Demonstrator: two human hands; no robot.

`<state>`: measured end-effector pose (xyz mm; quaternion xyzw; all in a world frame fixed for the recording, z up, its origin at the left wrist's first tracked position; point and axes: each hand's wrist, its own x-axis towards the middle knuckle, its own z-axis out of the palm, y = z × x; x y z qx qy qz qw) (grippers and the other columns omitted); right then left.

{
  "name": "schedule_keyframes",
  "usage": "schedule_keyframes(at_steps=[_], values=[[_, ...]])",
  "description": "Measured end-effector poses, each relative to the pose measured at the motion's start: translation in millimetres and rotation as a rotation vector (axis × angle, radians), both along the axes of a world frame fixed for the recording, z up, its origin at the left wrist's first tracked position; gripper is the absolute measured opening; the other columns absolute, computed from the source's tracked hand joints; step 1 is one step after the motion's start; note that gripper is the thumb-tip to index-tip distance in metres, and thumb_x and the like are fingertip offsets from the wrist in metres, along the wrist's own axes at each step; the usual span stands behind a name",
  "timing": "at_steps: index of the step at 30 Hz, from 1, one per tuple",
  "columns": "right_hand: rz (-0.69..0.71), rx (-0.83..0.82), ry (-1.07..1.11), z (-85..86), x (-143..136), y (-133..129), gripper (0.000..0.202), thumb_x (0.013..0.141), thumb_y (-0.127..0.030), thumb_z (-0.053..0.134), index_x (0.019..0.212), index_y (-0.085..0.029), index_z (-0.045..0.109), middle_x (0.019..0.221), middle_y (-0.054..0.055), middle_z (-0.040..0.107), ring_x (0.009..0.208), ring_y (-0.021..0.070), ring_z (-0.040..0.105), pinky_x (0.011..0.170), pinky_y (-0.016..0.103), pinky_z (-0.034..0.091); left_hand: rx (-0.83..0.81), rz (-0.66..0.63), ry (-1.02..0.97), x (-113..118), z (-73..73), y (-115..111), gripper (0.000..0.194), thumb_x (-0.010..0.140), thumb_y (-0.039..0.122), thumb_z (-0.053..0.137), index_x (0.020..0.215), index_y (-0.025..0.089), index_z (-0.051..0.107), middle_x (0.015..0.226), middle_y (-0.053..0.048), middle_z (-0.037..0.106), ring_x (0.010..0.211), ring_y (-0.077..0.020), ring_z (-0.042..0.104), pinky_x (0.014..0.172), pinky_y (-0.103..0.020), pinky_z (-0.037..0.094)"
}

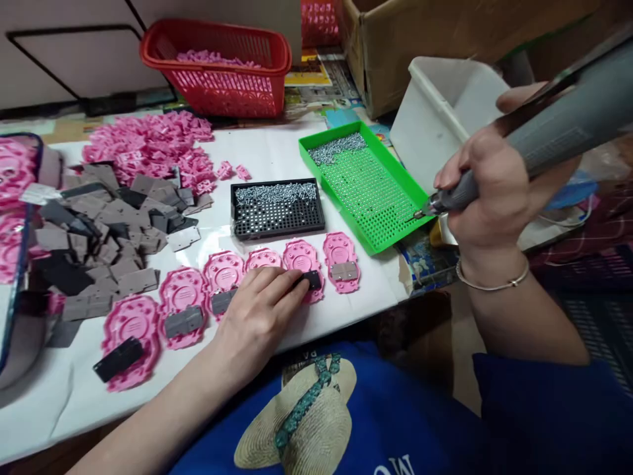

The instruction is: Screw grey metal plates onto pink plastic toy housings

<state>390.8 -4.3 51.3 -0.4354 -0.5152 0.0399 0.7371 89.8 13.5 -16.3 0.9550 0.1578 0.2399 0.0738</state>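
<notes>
Apparently the step in hand is screw-fastening: the left hand [260,323], its fingers bent and partly spread, rests its fingertips on a small black rectangular plate [312,280] lying on a pink moulded plastic shell [299,251], second from the right in a row along the desk [356,310]. Whether the thumb pinches the plate, I cannot tell. The right hand [494,178] is wrapped firmly around a grey cylindrical power screwdriver [558,135], its tip at the near right corner of a bright green perforated plastic tray [400,236] of silvery screws [341,146]; whether the tip carries one is too small to tell. The next move probably calls for bringing a screw to that plate, kept steady and aligned. As for writing, the blue shirt [420,409] shows "PA" and a cut-off "MO"; the lettering on the screwdriver is too faint to read.
</notes>
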Motion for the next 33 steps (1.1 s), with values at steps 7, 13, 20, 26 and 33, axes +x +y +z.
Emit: schedule_keyframes(at_steps=[7, 13, 20, 26, 33], values=[[-0.104, 0.010, -0.083, -18.1, 12, 4, 0.027, 0.080, -0.032, 0.071, 0.105, -0.028, 0.063, 0.074, -0.005, 0.057, 0.048, 0.0059, 0.052, 0.043, 0.023, 0.040, -0.063, -0.034, 0.047, -1, 3.1, -1, 0.028, 0.098, 0.011, 0.040, 0.118, 0.009, 0.060, 0.116, -0.015, 0.065, 0.099, -0.0250, 0.055, 0.083, -0.041, 0.046], [-0.146, -0.031, -0.101, -25.2, 19, 4, 0.028, 0.081, -0.036, 0.070, 0.105, -0.027, 0.060, 0.080, -0.004, 0.057, 0.049, 0.0052, 0.053, 0.045, 0.022, 0.042, -0.082, -0.012, 0.034, -2, 2.1, -1, 0.031, 0.098, 0.013, 0.040, 0.121, 0.013, 0.060, 0.118, -0.013, 0.066, 0.100, -0.0245, 0.057, 0.085, -0.040, 0.046], [-0.194, -0.068, -0.098, -31.1, 23, 6, 0.038, 0.079, -0.047, 0.070, 0.105, -0.024, 0.055, 0.072, -0.005, 0.054, 0.048, 0.0069, 0.052, 0.045, 0.023, 0.044, -0.031, -0.034, 0.045, -1, 5.7, 0, 0.027, 0.098, 0.012, 0.041, 0.117, 0.009, 0.059, 0.115, -0.015, 0.066, 0.097, -0.0254, 0.057, 0.080, -0.041, 0.048], [-0.176, -0.068, -0.085, -35.0, 24, 6, 0.032, 0.081, -0.044, 0.070, 0.102, -0.025, 0.056, 0.069, -0.005, 0.054, 0.047, 0.0070, 0.052, 0.045, 0.023, 0.043, 0.016, -0.058, 0.048, 2, 7.7, 1, 0.024, 0.096, 0.009, 0.045, 0.113, 0.007, 0.061, 0.111, -0.016, 0.068, 0.094, -0.0252, 0.058, 0.076, -0.040, 0.049], [-0.071, 0.030, 0.127, -11.4, 13, 5, 0.036, 0.068, -0.030, 0.080, 0.096, -0.019, 0.060, 0.076, -0.009, 0.058, 0.046, 0.0034, 0.053, 0.042, 0.019, 0.039, -0.001, -0.034, 0.035, 5, 11.5, -1, 0.027, 0.099, 0.013, 0.039, 0.110, 0.008, 0.063, 0.108, -0.014, 0.069, 0.092, -0.0225, 0.059, 0.077, -0.038, 0.049]])
